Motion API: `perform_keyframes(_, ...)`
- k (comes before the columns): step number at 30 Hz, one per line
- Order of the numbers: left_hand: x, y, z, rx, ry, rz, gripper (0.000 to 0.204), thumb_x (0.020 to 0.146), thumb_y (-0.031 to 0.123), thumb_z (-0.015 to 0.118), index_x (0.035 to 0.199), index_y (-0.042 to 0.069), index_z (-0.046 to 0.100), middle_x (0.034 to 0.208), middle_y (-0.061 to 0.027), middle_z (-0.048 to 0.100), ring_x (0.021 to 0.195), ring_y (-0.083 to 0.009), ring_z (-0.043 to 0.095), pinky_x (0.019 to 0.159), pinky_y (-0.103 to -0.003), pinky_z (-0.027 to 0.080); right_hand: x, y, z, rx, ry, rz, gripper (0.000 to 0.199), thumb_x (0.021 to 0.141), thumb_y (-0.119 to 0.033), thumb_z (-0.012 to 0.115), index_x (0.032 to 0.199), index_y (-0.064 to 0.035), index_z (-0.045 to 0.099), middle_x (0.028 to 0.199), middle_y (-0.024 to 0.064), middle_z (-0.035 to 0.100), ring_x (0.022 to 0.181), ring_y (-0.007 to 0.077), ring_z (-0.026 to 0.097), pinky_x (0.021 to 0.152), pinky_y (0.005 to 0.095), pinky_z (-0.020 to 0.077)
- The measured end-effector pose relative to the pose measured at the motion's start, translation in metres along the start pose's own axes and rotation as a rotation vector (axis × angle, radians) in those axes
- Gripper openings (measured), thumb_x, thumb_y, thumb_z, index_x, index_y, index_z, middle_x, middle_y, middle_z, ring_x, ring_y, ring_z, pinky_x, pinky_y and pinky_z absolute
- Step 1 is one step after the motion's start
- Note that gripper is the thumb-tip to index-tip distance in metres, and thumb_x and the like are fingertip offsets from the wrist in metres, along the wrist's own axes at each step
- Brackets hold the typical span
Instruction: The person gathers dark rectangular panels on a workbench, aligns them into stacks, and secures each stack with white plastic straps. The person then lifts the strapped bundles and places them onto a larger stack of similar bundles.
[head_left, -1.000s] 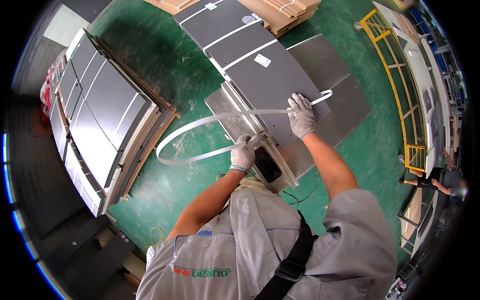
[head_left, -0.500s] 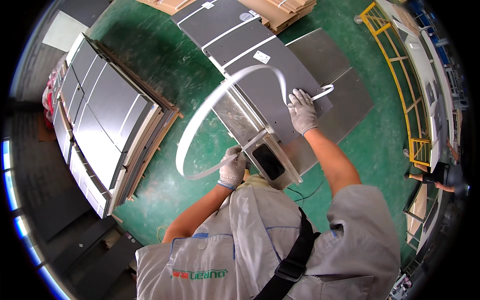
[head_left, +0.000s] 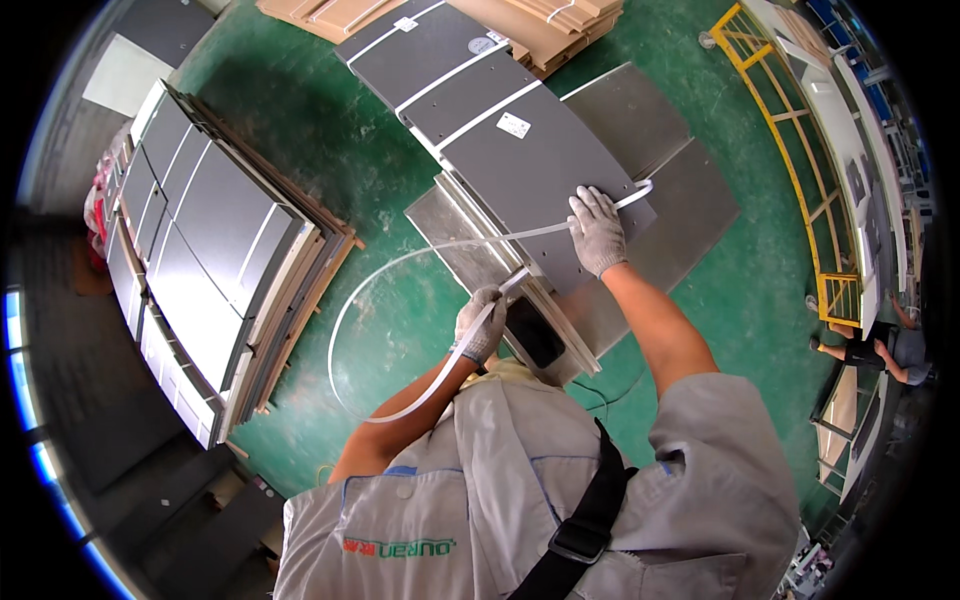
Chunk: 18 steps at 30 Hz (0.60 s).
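A white packing strap (head_left: 338,345) makes a wide loop to my left, dipping across my left forearm. My left hand (head_left: 482,325), in a grey-white knitted glove, is closed around its end portion beside the strapping machine's metal top (head_left: 445,215). My right hand (head_left: 598,232), gloved alike, lies with its fingers stretched out on the near end of a stack of dark grey panels (head_left: 540,150). The strap passes under that palm and curls up at the panel's right edge. White bands cross the stack farther along. A dark rectangular window (head_left: 535,330) sits in the machine's near end.
Banded grey panels (head_left: 205,250) are piled on a pallet at left. Brown cardboard sheets (head_left: 545,30) lie at the far side. Grey metal plates (head_left: 690,200) extend beyond the stack at right. A yellow-framed cart (head_left: 785,130) and another person (head_left: 890,350) are farther right.
My left hand has moved slightly up and right, toward the machine. The strap loop has dropped and flattened, swinging nearer my left forearm. My right hand stays on the panel.
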<state>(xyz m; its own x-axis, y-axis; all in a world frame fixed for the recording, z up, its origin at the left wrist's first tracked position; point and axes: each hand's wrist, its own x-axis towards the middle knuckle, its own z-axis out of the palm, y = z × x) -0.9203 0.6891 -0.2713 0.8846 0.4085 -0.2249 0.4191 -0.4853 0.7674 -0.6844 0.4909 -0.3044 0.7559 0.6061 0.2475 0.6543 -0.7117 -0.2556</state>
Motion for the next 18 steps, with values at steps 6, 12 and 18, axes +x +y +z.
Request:
perform_keyframes(6,-0.021,-0.041,-0.007,0.017,-0.070,0.043,0.025,0.096,0.025,0.063,0.114,0.007,0.069,0.112,-0.0201,0.072,0.106,-0.0407,0.069,0.091,-0.047,0.055,0.002,-0.002,-0.003,-0.010,0.010,0.018,0.041,0.101,-0.028,0.058,0.135,-0.0047,0.061,0.149,0.0156,0.051,0.143,0.0362,0.042,0.124,0.0512,0.0279)
perform_keyframes(12,-0.026,-0.070,-0.023,-0.110,-0.194,-0.090,0.037,0.097,0.027,0.064,0.124,0.002,0.066,0.103,-0.0163,0.072,0.098,-0.0294,0.071,0.092,-0.039,0.055,0.002,-0.003,-0.004,-0.008,0.006,0.024,0.043,0.101,-0.029,0.057,0.137,-0.0047,0.060,0.150,0.0159,0.051,0.144,0.0363,0.041,0.125,0.0514,0.0265)
perform_keyframes(18,-0.032,-0.095,-0.070,-0.136,-0.264,-0.191,0.053,0.091,0.031,0.071,0.130,-0.002,0.061,0.118,-0.0202,0.073,0.113,-0.0317,0.070,0.096,-0.039,0.056,0.001,-0.005,-0.005,-0.009,-0.024,0.028,0.050,0.093,-0.026,0.061,0.138,-0.0036,0.058,0.153,0.0173,0.048,0.146,0.0374,0.038,0.126,0.0529,0.0240)
